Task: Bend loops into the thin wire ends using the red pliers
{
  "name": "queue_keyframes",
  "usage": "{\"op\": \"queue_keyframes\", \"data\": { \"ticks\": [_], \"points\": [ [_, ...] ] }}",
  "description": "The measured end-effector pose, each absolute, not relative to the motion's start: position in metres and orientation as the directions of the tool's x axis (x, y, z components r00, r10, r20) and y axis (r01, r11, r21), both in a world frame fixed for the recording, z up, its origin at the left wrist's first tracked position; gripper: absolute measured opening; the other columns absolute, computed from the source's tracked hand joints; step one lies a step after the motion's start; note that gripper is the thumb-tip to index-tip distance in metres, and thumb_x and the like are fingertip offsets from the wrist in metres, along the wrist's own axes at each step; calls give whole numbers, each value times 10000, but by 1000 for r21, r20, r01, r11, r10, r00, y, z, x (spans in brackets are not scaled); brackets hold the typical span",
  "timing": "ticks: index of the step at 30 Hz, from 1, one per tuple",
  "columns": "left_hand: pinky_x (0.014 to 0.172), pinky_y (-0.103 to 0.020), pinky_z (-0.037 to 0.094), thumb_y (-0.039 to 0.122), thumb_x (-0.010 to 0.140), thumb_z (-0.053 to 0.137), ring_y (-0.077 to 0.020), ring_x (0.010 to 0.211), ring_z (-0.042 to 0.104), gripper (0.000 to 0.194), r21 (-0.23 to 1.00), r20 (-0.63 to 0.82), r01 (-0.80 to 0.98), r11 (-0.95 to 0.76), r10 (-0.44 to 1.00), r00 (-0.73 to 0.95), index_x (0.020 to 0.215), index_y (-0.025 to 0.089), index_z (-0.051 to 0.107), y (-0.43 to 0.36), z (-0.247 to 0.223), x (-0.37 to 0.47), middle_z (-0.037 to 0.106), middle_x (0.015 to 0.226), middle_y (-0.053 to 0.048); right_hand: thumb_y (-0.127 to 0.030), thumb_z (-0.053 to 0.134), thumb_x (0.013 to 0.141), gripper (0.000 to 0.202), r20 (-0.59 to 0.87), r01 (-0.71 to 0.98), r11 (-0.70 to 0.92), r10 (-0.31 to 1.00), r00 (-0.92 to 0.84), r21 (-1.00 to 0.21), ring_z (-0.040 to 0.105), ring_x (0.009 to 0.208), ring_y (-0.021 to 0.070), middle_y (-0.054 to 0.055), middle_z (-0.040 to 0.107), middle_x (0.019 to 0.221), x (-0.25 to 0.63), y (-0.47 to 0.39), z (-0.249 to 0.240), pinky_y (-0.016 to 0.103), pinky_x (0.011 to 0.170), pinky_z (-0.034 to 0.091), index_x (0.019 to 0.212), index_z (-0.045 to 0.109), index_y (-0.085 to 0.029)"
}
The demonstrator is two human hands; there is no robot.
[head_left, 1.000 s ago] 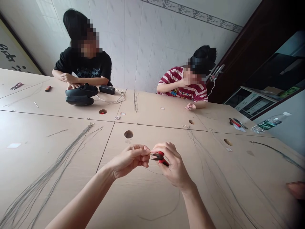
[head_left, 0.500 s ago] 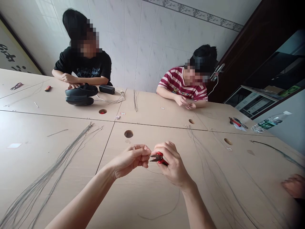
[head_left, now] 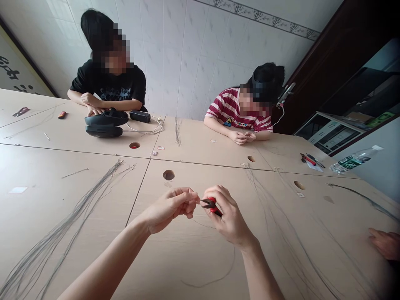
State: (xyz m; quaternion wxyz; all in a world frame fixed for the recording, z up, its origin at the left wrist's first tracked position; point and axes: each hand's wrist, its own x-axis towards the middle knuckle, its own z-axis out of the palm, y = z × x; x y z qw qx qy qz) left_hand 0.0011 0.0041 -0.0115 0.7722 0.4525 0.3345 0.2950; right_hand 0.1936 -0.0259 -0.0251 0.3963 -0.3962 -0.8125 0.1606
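Pinching what looks like a thin cord (head_left: 203, 287) in my left hand (head_left: 175, 209), I grip red-handled pliers (head_left: 213, 205) in my right hand (head_left: 231, 217), seemingly keeping the cord's end (too tiny to make out) steady beside their jaws above the table (head_left: 162, 258).

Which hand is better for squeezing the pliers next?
Probably the right hand: it holds the pliers, their tips close to the left hand, whose fingertips are pinched together.

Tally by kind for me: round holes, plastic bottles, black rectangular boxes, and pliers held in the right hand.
Round holes: 4
Plastic bottle: 1
Black rectangular box: 1
Pliers in the right hand: 1
Total: 7
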Motion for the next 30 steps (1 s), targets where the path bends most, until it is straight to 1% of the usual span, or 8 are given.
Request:
{"op": "queue_keyframes", "data": {
  "ticks": [3, 6, 9, 11, 13, 16, 22, 30],
  "points": [
    [714, -296, 399, 381, 889, 583, -137, 663, 454, 239, 963, -184, -61, 264, 805, 564, 761, 178, 591, 2, -9, -1, 484, 618, 30, -85, 490, 903, 139, 486, 486, 577, 816, -314, -656, 495, 793, 178, 28, 537, 853, 193, -27, -23, 325, 758, 423, 890, 489, -223],
    [670, -275, 378, 381, 882, 606, -136, 685, 462, 203, 994, -113, 53, 101, 834, 540, 839, 184, 611, 0, -8, -3, 541, 676, 18, -126, 491, 930, 117, 448, 468, 528, 849, -278, -709, 499, 782, 165, 21, 530, 842, 193, -29, -20, 305, 739, 423, 863, 492, -221],
    [664, -266, 390, 366, 878, 622, -128, 693, 480, 178, 993, -14, 108, -49, 853, 521, 876, 188, 617, -4, -8, -3, 562, 745, 12, -151, 495, 942, 109, 420, 469, 500, 866, -272, -728, 490, 772, 159, 16, 522, 829, 193, -29, -19, 293, 725, 421, 856, 496, -219],
    [673, -261, 398, 352, 896, 599, -130, 704, 489, 162, 978, 37, 161, -133, 868, 496, 862, 193, 611, -6, -7, -1, 564, 747, 12, -161, 494, 947, 109, 403, 478, 489, 872, -276, -730, 477, 763, 158, 13, 514, 813, 193, -29, -18, 290, 717, 420, 852, 498, -216],
    [633, -249, 385, 337, 911, 572, -127, 683, 474, 168, 959, 59, 217, -181, 881, 470, 824, 196, 600, -8, -6, 0, 557, 725, 15, -176, 493, 953, 122, 386, 482, 477, 878, -282, -735, 466, 755, 156, 10, 508, 800, 192, -29, -19, 288, 712, 420, 837, 492, -215],
    [565, -236, 350, 341, 924, 549, -118, 639, 448, 198, 944, 64, 264, -196, 896, 439, 801, 193, 595, -9, -5, 2, 560, 706, 16, -210, 499, 961, 143, 371, 462, 451, 892, -257, -764, 471, 749, 150, 8, 504, 796, 189, -29, -18, 280, 703, 426, 819, 493, -214],
    [580, -239, 364, 361, 917, 556, -121, 656, 468, 220, 967, 72, 198, -158, 922, 380, 807, 176, 604, -8, -6, 1, 563, 719, 2, -246, 544, 952, 60, 374, 351, 420, 907, -194, -837, 522, 740, 127, 10, 552, 866, 186, -33, -12, 248, 686, 447, 922, 589, -220],
    [595, -254, 382, 381, 912, 574, -127, 665, 482, 229, 975, 67, 166, -148, 907, 416, 820, 175, 619, -9, -5, 2, 576, 726, -6, -262, 531, 954, 159, 328, 348, 374, 926, -186, -860, 471, 687, 123, -13, 482, 762, 185, -35, -9, 253, 650, 405, 806, 524, -207]
  ]
}}
